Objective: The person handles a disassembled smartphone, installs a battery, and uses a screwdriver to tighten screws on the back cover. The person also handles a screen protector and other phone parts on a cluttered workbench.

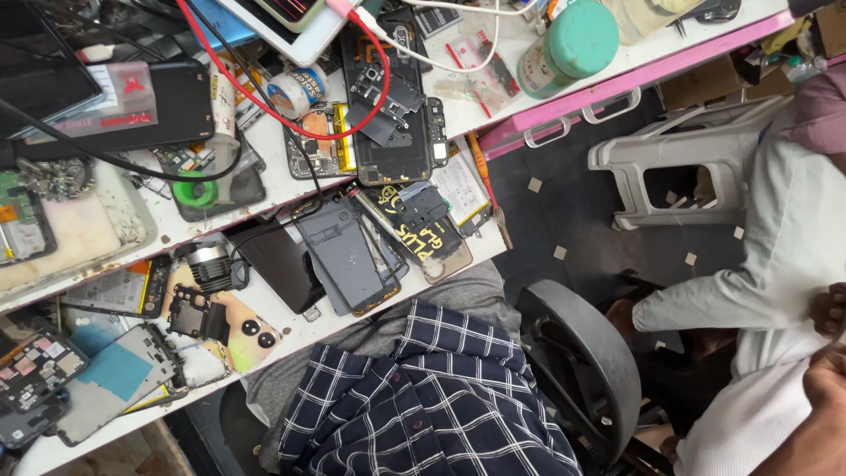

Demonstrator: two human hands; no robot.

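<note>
My left hand is out of view. A bare forearm rises from the bottom right corner, and I take its hand for my right hand [824, 375]. It lies against the white shirt [784, 256] of a person next to me. The frame edge cuts off its fingers, so its grip is hidden. Another hand [830, 310], just above it, belongs to that person. My checked shirt [423, 414] fills the bottom middle, beside a dark chair armrest [586, 353].
A white workbench [291, 308] on the left is crowded with opened phones, back covers, circuit boards, batteries, a red cable [264, 106] and a green tape roll [196, 189]. A teal-lidded jar [573, 44] stands at the back. A grey plastic stool [679, 167] lies on the dark floor.
</note>
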